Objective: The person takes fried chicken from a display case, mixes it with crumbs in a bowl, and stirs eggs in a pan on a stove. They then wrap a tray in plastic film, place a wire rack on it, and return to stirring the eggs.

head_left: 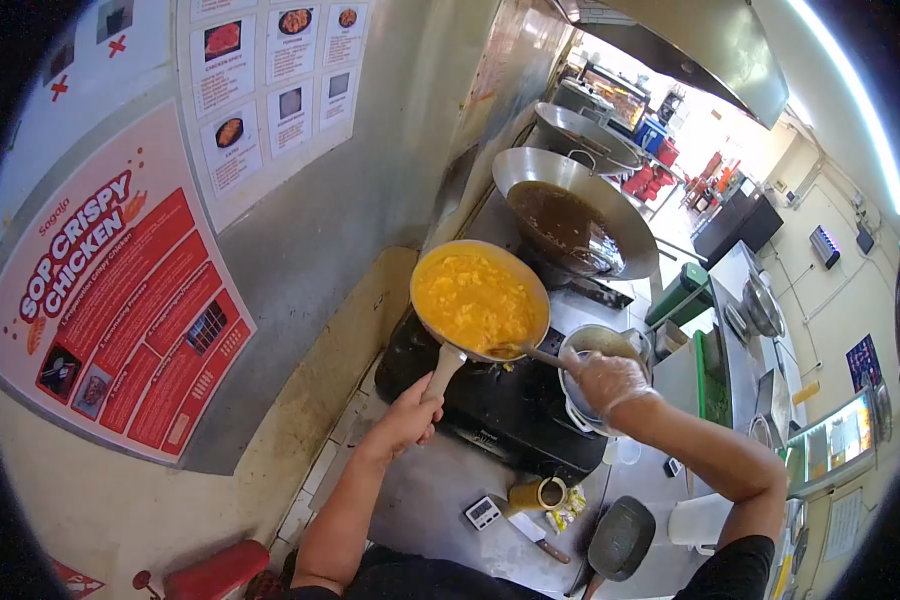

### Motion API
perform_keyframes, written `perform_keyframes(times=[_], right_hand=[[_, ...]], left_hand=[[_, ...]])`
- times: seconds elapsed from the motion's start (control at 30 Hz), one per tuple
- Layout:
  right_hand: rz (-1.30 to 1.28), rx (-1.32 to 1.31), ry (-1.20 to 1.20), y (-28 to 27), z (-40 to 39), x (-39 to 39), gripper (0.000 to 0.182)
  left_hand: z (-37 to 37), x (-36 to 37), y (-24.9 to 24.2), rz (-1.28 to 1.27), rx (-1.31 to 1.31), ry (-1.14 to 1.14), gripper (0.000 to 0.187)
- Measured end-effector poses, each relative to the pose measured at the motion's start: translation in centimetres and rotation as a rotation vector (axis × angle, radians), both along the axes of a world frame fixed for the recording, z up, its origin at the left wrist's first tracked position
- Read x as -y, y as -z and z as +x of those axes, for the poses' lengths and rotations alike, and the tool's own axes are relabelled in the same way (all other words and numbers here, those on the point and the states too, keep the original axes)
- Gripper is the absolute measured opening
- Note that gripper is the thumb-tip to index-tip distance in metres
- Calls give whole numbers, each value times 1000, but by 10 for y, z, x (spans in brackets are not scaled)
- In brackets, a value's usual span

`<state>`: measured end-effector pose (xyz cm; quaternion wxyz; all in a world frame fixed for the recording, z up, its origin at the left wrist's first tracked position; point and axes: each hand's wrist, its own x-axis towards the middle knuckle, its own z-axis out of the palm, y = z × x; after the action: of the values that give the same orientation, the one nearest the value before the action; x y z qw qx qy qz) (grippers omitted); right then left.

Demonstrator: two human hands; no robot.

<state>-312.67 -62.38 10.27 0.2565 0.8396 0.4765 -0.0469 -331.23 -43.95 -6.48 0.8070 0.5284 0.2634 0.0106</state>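
My left hand [407, 415] is closed around the pale handle of a frying pan [446, 368], which is over the black stove [505, 440]. Lumpy yellow food [475, 298], like scrambled egg, covers the pan's inside. In a clear plastic glove, my right hand [610, 385] grips a spatula [542, 356]. The spatula's tip dips into the food at the pan's near right edge; its exact shape is partly hidden. Beneath the gloved hand stands a light metal pot [610, 342], its contents mostly covered from view.
Behind the pan sits a large wok [638, 245] with dark liquid. Along the counter front lie a white timer [483, 513], a knife [553, 550], a brownish-yellow jar [530, 496] and a dark rectangular pan [622, 540]. A wall with a red poster [120, 300] borders the left.
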Motion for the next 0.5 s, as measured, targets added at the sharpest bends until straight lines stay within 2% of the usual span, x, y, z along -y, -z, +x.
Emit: perform_keyframes(times=[0.03, 0.13, 0.27, 0.5], right_hand=[[-23, -71, -22, 11, 1, -1, 33], [27, -80, -27, 46, 9, -13, 33], [74, -27, -37, 60, 22, -61, 26], [164, -91, -8, 79, 58, -125, 23]], left_hand=[[-1, 1, 0, 7, 0, 0, 59], [1, 0, 11, -33, 35, -4, 60], [3, 2, 4, 19, -40, -5, 60], [1, 2, -4, 41, -27, 7, 59]])
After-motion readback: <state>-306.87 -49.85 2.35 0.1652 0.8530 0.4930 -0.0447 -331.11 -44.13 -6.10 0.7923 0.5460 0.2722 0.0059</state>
